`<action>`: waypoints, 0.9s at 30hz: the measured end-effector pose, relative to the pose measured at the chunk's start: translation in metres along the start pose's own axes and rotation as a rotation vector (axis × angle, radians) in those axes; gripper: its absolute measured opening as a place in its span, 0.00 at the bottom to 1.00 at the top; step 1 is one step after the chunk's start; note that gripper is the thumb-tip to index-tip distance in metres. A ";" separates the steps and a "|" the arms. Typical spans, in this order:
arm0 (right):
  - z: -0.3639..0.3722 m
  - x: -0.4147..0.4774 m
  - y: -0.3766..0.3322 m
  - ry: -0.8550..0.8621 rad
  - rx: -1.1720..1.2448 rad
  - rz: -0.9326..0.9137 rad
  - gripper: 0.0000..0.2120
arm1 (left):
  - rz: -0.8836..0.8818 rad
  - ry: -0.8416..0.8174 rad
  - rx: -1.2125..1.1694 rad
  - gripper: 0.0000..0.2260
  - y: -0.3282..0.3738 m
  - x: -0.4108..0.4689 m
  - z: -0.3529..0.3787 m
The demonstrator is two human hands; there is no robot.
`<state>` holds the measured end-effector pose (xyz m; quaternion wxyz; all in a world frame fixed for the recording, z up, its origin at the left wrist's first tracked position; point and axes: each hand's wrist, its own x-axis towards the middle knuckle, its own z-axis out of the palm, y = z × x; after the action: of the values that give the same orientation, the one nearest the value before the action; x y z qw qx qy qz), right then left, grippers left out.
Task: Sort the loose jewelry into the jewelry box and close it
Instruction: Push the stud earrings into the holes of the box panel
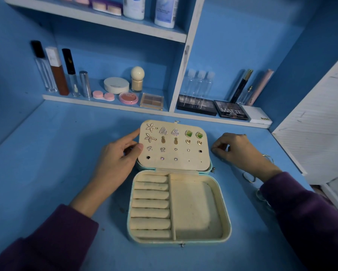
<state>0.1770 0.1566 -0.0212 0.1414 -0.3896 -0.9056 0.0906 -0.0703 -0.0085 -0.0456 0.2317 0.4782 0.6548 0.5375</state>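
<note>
Two hands flanking the open jewelry box (179, 238), its long axis running straight away from the person, hinge across the middle. On the far side the lid panel (195, 163), laid back and studded with earrings (163, 131); on the near side the base, with ring rolls (151, 204) to the left and a bare compartment (195, 208) to the right. At the panel's left edge the left hand (115, 159), relaxed, fingers apart, thumb tip and forefinger touching the edge, wrapped round nothing. Just right of the panel the right hand (236, 149), down on the surface (56, 153), fingertips (216, 150) curled under and drawn together; pinching something or nothing, impossible to tell. Loose pieces seen only right of the box: a thin metal loop (249, 177) beside the right forearm, blurred bits by the sleeve. Nearer the right hand, so probably a short carry leftward into the compartment. Lid not yet shut.
</note>
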 end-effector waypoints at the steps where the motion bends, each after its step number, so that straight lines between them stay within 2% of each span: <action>1: 0.000 0.000 0.001 -0.001 0.014 0.011 0.02 | 0.001 0.001 0.001 0.19 0.000 0.000 0.000; 7: 0.000 0.003 0.006 -0.008 0.084 0.076 0.04 | -0.001 0.010 -0.003 0.18 -0.002 0.001 0.000; 14: -0.003 0.000 0.007 -0.018 0.100 0.060 0.10 | 0.011 0.009 0.003 0.19 -0.001 0.001 0.000; 27: 0.000 0.002 0.010 -0.014 0.074 0.049 0.07 | 0.017 -0.008 0.022 0.19 -0.004 0.002 0.000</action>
<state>0.1824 0.1653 -0.0236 0.1470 -0.4054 -0.8928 0.1302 -0.0731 -0.0067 -0.0487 0.2243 0.4882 0.6558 0.5304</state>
